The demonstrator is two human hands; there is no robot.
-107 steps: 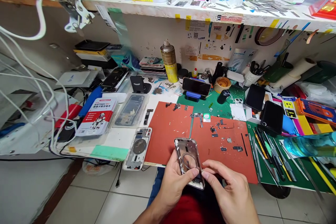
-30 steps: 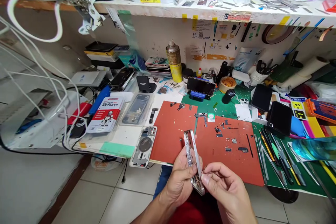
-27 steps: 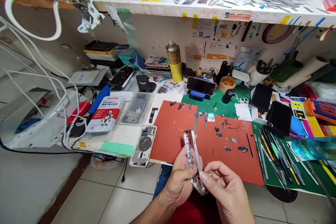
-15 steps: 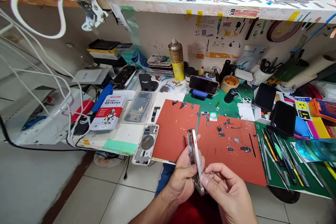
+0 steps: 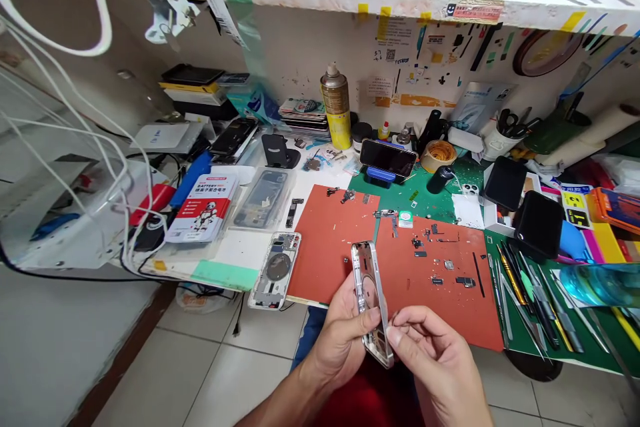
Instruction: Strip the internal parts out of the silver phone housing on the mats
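Your left hand (image 5: 340,340) grips the bare metal phone frame (image 5: 361,267), fingers curled behind it and thumb laid across its face. The frame stands nearly upright, tilted a little, held just past the front edge of the table (image 5: 225,273). Your right hand (image 5: 435,363) sits just beside the frame's lower end, thumb and forefinger drawn close together (whether they pinch something tiny, you cannot tell from this view). Beyond the frame lie the left orange-red silicone mat (image 5: 333,240) and the right orange-red silicone mat (image 5: 440,307), both scattered with screws and small brackets. Near the front edge, to the left, lies an opened phone housing (image 5: 275,270). Toward the right end, tweezers and pry tools (image 5: 530,300) lie on a green mat (image 5: 500,327).
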